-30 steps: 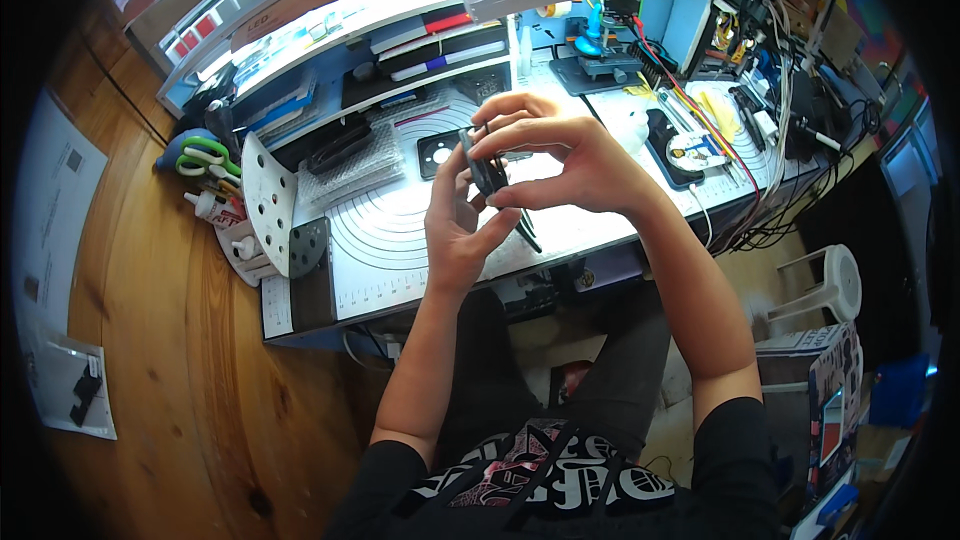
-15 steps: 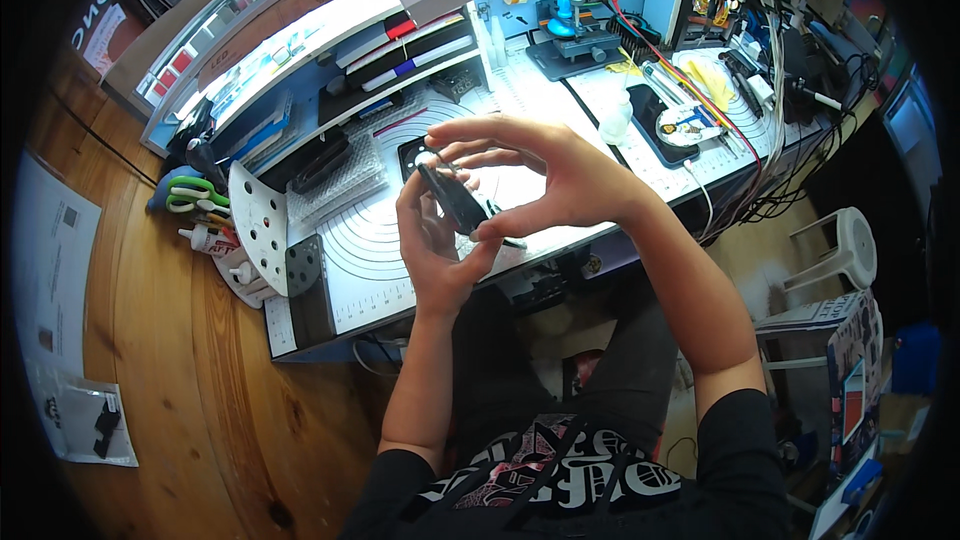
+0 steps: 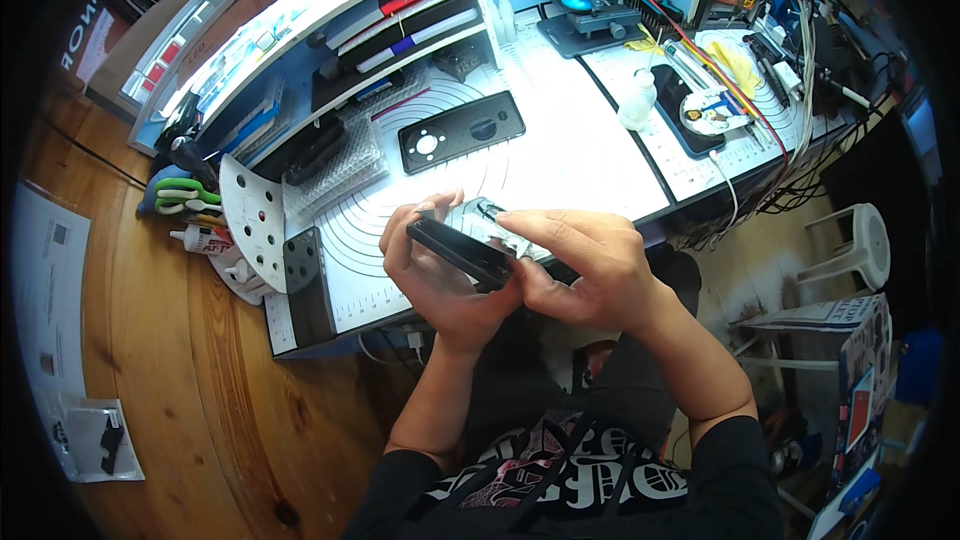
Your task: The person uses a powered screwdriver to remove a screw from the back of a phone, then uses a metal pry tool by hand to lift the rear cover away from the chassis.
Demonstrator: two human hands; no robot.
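- Looked like the inspect-and-pry stage of a phone teardown: both hands were on a dark slab of a phone [image 3: 458,248], held up in the air just in front of the worktop [image 3: 560,155] edge, above the person's lap.
- Left hand [image 3: 440,280] cradled the phone from underneath, its fingers [image 3: 398,240] curled around the far long edge and clamped on it.
- Right hand [image 3: 580,265] came in from the other side, fingers together and pressed flat along the phone's near end, thumb underneath. Couldn't tell if a tool was tucked in there.
- My guess is the next move needed a steady left grip while the right worked along the seam, gently, so nothing cracked.
- The phone itself was thin, black and rectangular, tilted, with something silvery and shiny showing just behind it.
- Beyond the phone, a black back cover [image 3: 460,130] with 2 round cutouts lay on the white mat [image 3: 420,205].
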